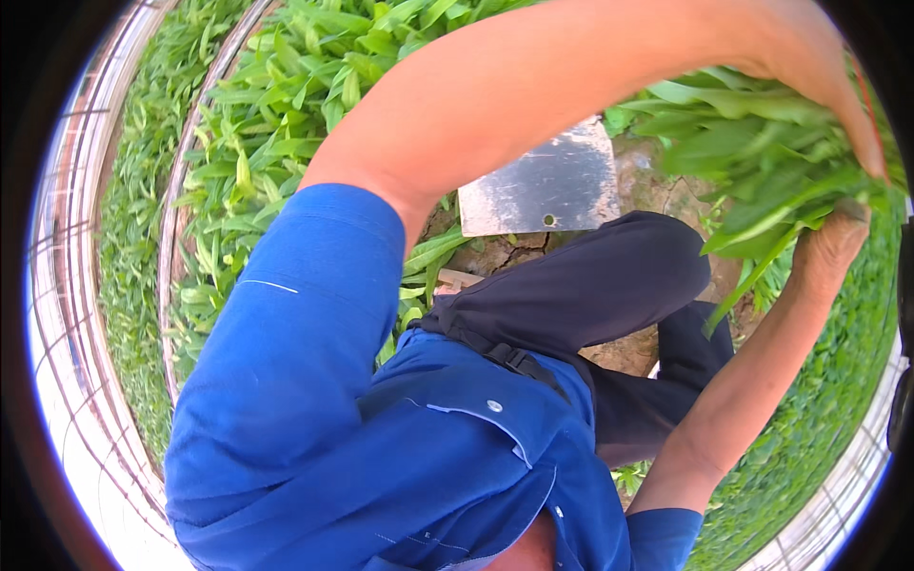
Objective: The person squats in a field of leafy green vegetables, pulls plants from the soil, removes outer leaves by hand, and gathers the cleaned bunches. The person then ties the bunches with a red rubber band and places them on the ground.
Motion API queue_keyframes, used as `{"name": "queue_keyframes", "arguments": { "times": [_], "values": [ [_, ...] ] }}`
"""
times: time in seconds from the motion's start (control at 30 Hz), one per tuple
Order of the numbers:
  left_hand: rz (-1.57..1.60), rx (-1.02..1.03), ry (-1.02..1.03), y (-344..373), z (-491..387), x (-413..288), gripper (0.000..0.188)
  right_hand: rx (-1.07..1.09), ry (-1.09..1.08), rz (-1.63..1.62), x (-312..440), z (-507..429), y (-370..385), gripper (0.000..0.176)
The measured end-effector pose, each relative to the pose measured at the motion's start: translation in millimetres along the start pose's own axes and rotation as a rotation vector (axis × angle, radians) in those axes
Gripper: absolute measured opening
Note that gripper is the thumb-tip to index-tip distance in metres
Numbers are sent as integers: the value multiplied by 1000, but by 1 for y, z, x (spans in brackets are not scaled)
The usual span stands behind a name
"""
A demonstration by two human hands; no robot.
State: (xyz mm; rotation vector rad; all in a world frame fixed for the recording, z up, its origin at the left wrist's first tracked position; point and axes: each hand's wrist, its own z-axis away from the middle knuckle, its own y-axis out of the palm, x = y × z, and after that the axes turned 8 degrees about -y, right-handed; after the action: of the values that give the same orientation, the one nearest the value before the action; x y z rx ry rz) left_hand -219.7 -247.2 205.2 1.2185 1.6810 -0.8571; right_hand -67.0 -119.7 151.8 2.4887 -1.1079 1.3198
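Observation:
A bunch of long-leaved green vegetables (767, 153), probably a leaf lettuce, is held up at the right. My right hand (835, 235) grips the stem end from below, its fingers partly hidden by leaves. My left arm reaches across the top of the view, and my left hand (817, 71) curves over the upper side of the same bunch. That hand is blurred and its fingertips are partly hidden, so its grip is unclear. A thin red strand or tie (867, 107) runs along its outer edge, by the stem end.
A worn flat plate (539, 182) with a small hole lies on cracked soil (500, 253) beyond my bent leg (593, 285). A wooden piece (458, 277) shows beside that leg. Dense leafy crop (285, 114) grows at left, with more greenery (800, 442) at right.

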Motion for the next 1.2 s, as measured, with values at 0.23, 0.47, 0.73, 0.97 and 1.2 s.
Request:
{"name": "queue_keyframes", "arguments": {
  "times": [0.23,0.47,0.73,0.97,1.2],
  "values": [
    [-26,-14,16,16,-23,-7,64,-152,96,61,14,-1,-10,60],
    [21,93,140,63,-37,-17,95,-406,-61,3,41,27,-76,43],
    [-129,264,-118,74,-41,100,63,-1181,80,467,144,278,-265,50],
    [48,474,-493,127,-14,172,47,-1829,735,232,127,584,-200,71],
    [-19,668,-543,207,-29,202,44,-1980,965,-28,66,649,-117,63]
  ]
}}
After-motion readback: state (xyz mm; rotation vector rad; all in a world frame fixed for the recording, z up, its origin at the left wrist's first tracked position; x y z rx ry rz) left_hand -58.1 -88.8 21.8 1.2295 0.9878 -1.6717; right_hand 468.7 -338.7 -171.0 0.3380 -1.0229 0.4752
